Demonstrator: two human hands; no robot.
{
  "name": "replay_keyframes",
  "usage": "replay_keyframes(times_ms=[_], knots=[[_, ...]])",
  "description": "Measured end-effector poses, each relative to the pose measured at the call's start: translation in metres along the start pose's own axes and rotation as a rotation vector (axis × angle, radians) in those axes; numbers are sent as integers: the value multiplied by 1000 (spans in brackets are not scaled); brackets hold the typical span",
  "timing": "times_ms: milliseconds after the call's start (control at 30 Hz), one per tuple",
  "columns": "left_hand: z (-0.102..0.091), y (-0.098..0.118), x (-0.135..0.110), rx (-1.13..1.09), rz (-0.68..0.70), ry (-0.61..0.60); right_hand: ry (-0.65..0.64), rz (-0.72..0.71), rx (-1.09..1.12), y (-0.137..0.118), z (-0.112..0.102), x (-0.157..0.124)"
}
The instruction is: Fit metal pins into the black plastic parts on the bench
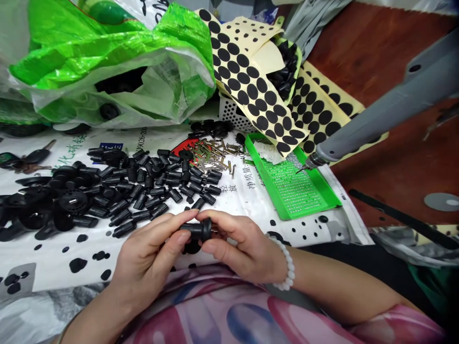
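Observation:
Close to my body, my left hand (154, 253) pinches the ribbed end of a black plastic knob-like part (195, 231) between thumb and fingers. On the other end, my right hand (238, 241) grips the wider flanged rim of the same part. Something small and thin shows by the right fingertips, too small to name. Beyond my hands lies a heap of short black ribbed cylinders (158, 184). Larger round black discs with stems (68, 200) are piled to its left. Small metal strips (215, 155) lie loose behind the cylinders.
A green tray (283, 210) holds rows of tiny metal pieces. Above it a grey electric screwdriver (373, 114) slants in from the right. Sheets of round black stickers (251, 86) lean over a white perforated basket (234, 114). A green plastic bag (118, 62) and keys (30, 157) are on the left.

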State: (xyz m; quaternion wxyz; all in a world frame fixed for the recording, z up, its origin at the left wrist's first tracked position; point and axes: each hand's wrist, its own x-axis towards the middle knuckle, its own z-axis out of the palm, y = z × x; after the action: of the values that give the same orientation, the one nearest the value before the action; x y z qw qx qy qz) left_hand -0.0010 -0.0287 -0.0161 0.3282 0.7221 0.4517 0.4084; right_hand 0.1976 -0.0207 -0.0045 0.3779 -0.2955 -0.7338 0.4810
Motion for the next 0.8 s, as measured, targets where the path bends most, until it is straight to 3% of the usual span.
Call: replay_keyframes(times_ms=[67,133,267,400,500,667,800], knots=[[2,0,-2,-46,-76,6,15,9,-35,-1,0,1],[5,0,-3,-36,-57,19,-4,159,131,-1,-1,3],[11,-7,-5,259,261,60,-94,558,618,6,-4,8],[17,-20,-3,431,508,43,-114,699,813,19,-6,10],[18,-26,0,434,542,18,-125,723,817,24,-9,9],[13,-19,4,348,345,-46,-89,601,483,16,-14,11],[10,-16,1,356,199,28,41,450,274,11,-12,11]])
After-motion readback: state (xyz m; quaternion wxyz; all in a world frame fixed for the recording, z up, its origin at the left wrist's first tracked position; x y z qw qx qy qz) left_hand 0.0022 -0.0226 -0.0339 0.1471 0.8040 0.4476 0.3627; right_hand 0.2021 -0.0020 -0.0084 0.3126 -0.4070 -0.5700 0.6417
